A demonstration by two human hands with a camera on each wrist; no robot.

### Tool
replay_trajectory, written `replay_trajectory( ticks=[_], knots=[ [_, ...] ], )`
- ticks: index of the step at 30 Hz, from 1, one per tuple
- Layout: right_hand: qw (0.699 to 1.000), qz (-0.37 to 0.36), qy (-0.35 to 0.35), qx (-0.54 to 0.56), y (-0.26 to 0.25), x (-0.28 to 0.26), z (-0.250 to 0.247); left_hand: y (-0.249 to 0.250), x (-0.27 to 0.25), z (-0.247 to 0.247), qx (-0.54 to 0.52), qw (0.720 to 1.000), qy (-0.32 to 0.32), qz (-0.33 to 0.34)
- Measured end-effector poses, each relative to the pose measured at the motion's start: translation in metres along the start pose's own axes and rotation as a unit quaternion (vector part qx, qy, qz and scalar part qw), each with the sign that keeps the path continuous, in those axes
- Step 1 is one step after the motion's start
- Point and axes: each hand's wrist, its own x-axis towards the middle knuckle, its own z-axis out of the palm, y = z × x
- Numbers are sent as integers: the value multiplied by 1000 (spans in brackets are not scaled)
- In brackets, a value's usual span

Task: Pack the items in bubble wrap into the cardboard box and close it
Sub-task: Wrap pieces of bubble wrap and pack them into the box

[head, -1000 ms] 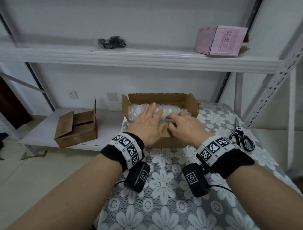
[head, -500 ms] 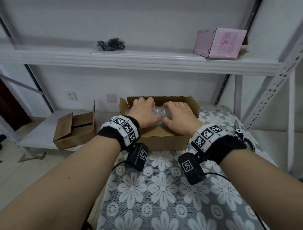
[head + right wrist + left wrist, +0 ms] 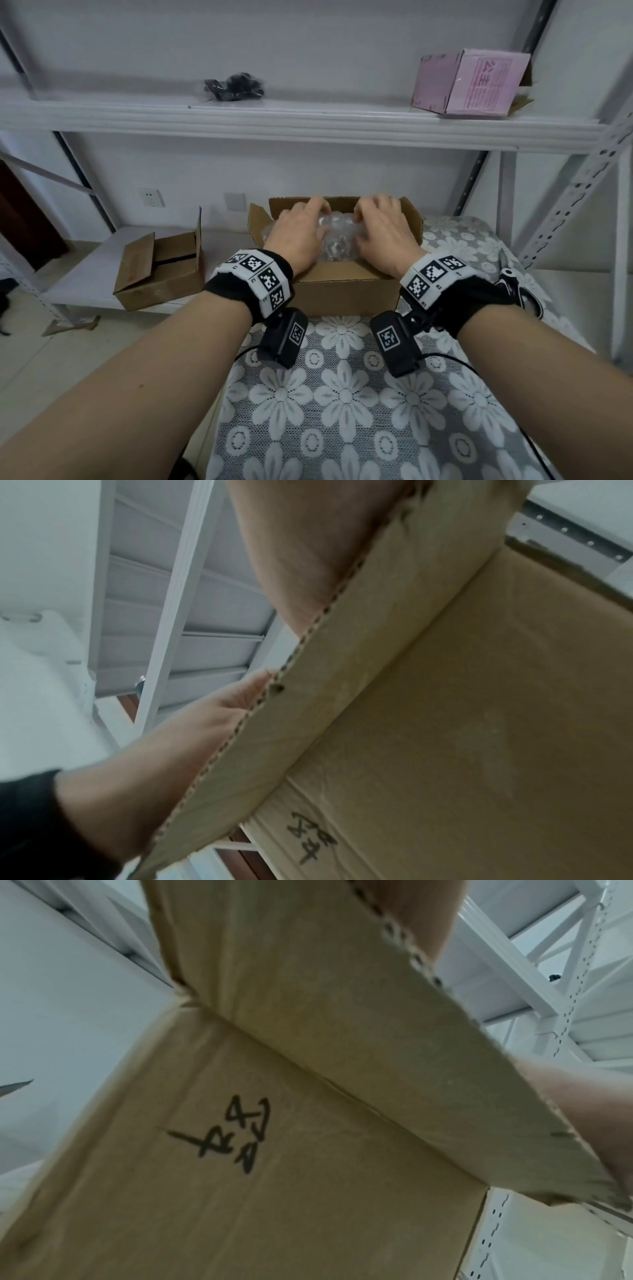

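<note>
— Where are the hands?
— Both are inside the open cardboard box (image 3: pixel 346 291): left hand (image 3: pixel 297 236) and right hand (image 3: pixel 383 234) lie palms down, fingers loosely spread, pressing on the bubble wrap (image 3: pixel 337 236) between and beneath them.
— And the box?
— On the flower-patterned counter (image 3: pixel 342 411), its near flap under both wrists. Scissors (image 3: pixel 520 291) lie just right of the right wrist; a second brown box (image 3: pixel 161 270) sits on a low shelf well left of the left hand.

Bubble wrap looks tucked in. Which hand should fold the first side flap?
Left, narrowly. The left hand lies on the bubble wrap just beside the upright left flap of the cardboard box. The right hand sits comparably near its own flap.
</note>
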Motion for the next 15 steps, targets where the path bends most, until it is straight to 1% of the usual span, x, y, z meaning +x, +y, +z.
replay_trajectory(
  ticks=[3, 5, 7, 10, 15],
  knots=[
    [996, -33, 53, -65, -1, -4, 5, -3, -1, 1, 42, 998, 31, 24],
    [990, -49, 66, -116, -1, -7, 7, -4, -3, 2, 81, 994, 45, 53],
    [985, -66, 64, -146, -1, -11, 7, -4, -7, 2, 121, 989, 41, 77],
    [985, -69, 47, -152, -3, -18, 9, -1, -17, 4, 135, 988, 1, 77],
    [988, -75, 31, -131, -6, -26, 15, 0, -18, 4, 107, 990, -84, 31]
  ],
)
